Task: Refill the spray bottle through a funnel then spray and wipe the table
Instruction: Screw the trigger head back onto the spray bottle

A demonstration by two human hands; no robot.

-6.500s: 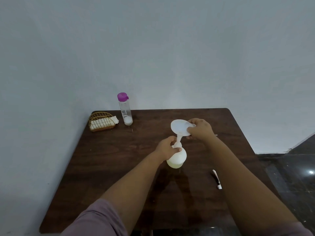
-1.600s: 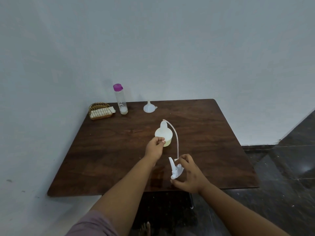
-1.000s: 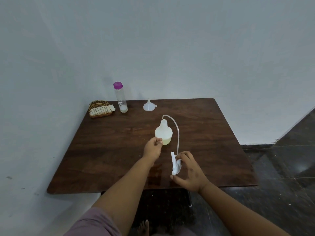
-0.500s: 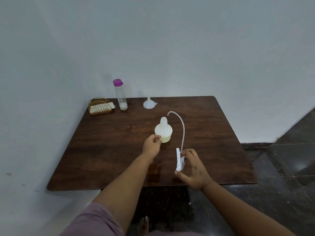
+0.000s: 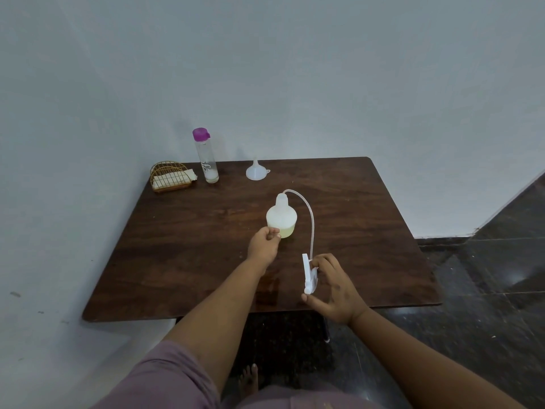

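A white spray bottle (image 5: 280, 219) with a little yellowish liquid stands mid-table, its neck uncapped. My left hand (image 5: 263, 243) holds it low on its near side with curled fingers. My right hand (image 5: 336, 287) pinches the white spray head (image 5: 309, 274) above the table's front part. Its thin dip tube (image 5: 311, 222) arches up and over, and the tube's end sits at the bottle's mouth. The white funnel (image 5: 256, 172) stands upside down near the back edge. A clear refill bottle (image 5: 206, 156) with a purple cap stands further left.
The dark wooden table (image 5: 191, 246) stands against a pale wall. A gold wire basket (image 5: 169, 175) holding a folded cloth sits at its back left corner. Dark tiled floor lies to the right. My bare foot (image 5: 249, 379) shows below the front edge.
Since 6.5 s ago the funnel left the bottle and went to the back. In the last half second the tube's end swung left from beside the neck to the bottle's mouth.
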